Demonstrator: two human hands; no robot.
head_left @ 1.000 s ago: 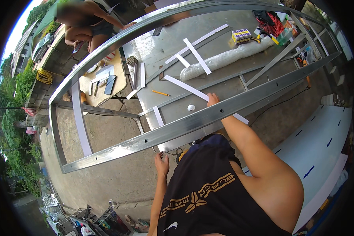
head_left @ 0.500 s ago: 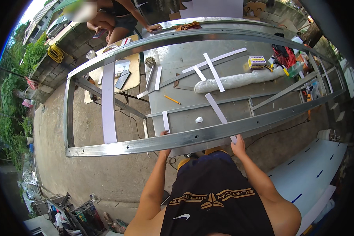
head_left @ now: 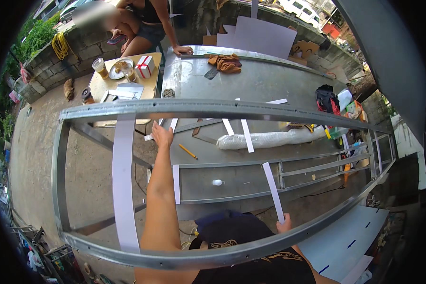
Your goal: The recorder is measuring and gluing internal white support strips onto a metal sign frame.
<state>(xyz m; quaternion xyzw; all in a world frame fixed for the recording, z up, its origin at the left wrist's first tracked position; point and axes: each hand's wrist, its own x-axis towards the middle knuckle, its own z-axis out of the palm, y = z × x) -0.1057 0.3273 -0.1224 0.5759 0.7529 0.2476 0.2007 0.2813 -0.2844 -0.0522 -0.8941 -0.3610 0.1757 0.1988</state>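
My left hand reaches forward over the metal tabletop, its fingers stretched out. It is beside narrow white strips near the table's left edge; whether it touches one I cannot tell. Closer to me and right of my left forearm lies another short white strip. Low on the right, my right hand is closed on the near end of a long white strip, which points away from me. A large silver metal frame surrounds both arms, with a wide white strip spanning its left end.
A plastic-wrapped roll, a yellow pencil and a brown cloth lie on the metal table. On the left, a small wooden table bears drinks and a plate. Someone sits behind it, one hand on the metal table.
My left hand has moved from the near short strip forward to the strips at the table's left edge. My right hand keeps hold of its strip. The view has shifted, with the frame appearing lower.
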